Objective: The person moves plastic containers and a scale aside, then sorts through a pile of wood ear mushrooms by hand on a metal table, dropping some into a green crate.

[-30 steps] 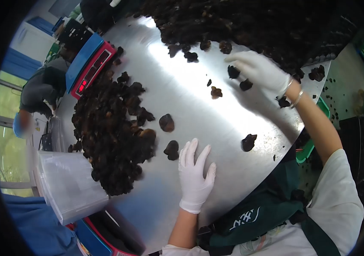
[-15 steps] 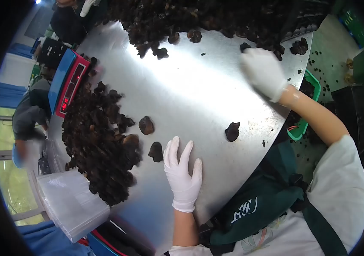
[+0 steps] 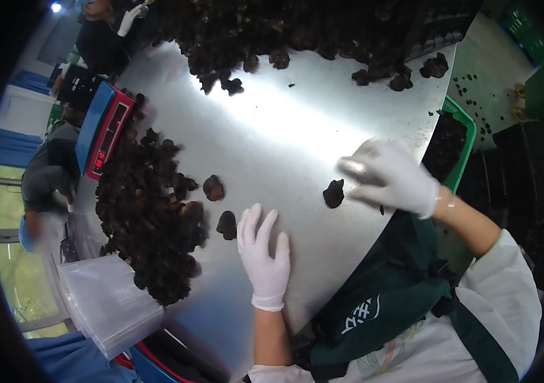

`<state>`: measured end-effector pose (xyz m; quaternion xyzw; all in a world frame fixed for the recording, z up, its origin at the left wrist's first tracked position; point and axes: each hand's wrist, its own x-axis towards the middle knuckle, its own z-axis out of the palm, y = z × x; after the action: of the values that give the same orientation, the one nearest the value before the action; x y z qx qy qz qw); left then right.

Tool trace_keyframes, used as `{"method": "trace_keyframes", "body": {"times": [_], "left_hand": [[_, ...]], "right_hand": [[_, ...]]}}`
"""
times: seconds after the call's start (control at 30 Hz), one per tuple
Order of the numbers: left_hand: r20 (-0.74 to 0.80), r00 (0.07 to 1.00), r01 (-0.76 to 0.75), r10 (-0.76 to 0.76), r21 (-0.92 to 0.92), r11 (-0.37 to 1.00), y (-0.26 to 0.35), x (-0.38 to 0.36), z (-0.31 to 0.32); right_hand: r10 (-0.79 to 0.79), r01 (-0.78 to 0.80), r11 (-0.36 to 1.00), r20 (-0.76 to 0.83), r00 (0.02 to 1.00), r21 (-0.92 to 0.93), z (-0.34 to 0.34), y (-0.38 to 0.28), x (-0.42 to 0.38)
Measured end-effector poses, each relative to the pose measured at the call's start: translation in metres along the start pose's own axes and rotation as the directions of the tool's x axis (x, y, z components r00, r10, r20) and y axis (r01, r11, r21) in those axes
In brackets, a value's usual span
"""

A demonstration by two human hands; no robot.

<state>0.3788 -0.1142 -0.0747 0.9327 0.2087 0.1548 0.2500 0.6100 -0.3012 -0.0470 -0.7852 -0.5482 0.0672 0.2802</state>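
My left hand (image 3: 263, 258), in a white glove, rests on the metal table (image 3: 285, 153) with its fingers spread and nothing in it. Just beyond its fingertips lies a dark brown, lumpy piece (image 3: 226, 225), with a browner one (image 3: 214, 188) past that. My right hand (image 3: 394, 179), gloved too and blurred by motion, hovers over the table's right part, thumb and fingers apart. Between its fingers no object shows. Close to its fingertips, on the left, is a single dark piece (image 3: 334, 194).
A large dark heap (image 3: 147, 223) lies at left beside a red and blue scale (image 3: 101, 131) and clear plastic bags (image 3: 109, 303). Another heap (image 3: 297, 25) covers the far side. A green basket (image 3: 467, 143) stands off the right edge. Two other people are at left.
My right hand has come from the far heap's edge down toward me, next to the single dark piece. My left hand has stayed nearly in place. The camera view has shifted slightly.
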Motion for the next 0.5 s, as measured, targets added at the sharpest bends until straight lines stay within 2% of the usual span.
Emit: {"method": "trace_keyframes", "body": {"times": [0.03, 0.07, 0.1, 0.13, 0.2, 0.23, 0.3, 0.33, 0.37, 0.47, 0.5], "left_hand": [[-0.172, 0.985, -0.017, 0.003, -0.082, 0.996, 0.000, -0.003, -0.001], [-0.341, 0.940, -0.052, -0.005, -0.157, 0.986, -0.001, -0.007, -0.002], [-0.498, 0.867, -0.101, -0.025, -0.224, 0.969, -0.001, -0.010, -0.003], [-0.552, 0.830, -0.161, 0.076, -0.106, 0.981, 0.001, -0.014, -0.006], [-0.614, 0.736, -0.256, 0.284, 0.136, 0.957, 0.002, -0.017, -0.011], [-0.585, 0.717, -0.295, 0.378, 0.237, 0.926, 0.007, -0.014, -0.012], [-0.411, 0.815, -0.353, 0.409, 0.208, 0.912, 0.009, -0.012, -0.011], [-0.320, 0.848, -0.380, 0.423, 0.190, 0.905, 0.010, -0.008, -0.010], [-0.254, 0.905, -0.352, 0.340, -0.002, 0.936, 0.013, -0.001, -0.005], [0.050, 0.981, -0.191, 0.186, 0.098, 0.977, 0.006, 0.008, 0.001], [0.059, 0.980, -0.194, 0.189, 0.088, 0.977, -0.001, 0.007, -0.005]], "right_hand": [[-0.105, 0.098, 0.989, 0.059, 0.993, 0.112, 0.018, -0.002, 0.010], [-0.222, 0.215, 0.960, 0.024, 0.975, 0.180, 0.030, -0.013, 0.023], [-0.218, 0.216, 0.938, -0.024, 0.976, 0.272, 0.042, -0.029, 0.037], [-0.215, 0.216, 0.923, -0.037, 0.976, 0.318, 0.048, -0.044, 0.046], [-0.231, 0.184, 0.926, 0.110, 0.967, 0.330, 0.038, -0.075, 0.058], [-0.221, 0.192, 0.905, 0.032, 0.975, 0.379, 0.047, -0.078, 0.053], [-0.183, 0.217, 0.857, -0.118, 0.976, 0.468, 0.068, -0.078, 0.032], [-0.184, 0.193, 0.905, -0.060, 0.981, 0.378, 0.067, -0.077, 0.020], [-0.180, 0.174, 0.944, -0.004, 0.984, 0.282, 0.065, -0.071, 0.006], [-0.066, 0.074, 0.997, 0.192, 0.979, -0.035, 0.037, -0.044, -0.028], [0.010, 0.007, 0.995, 0.174, 0.985, -0.097, 0.023, -0.030, -0.034]]}}
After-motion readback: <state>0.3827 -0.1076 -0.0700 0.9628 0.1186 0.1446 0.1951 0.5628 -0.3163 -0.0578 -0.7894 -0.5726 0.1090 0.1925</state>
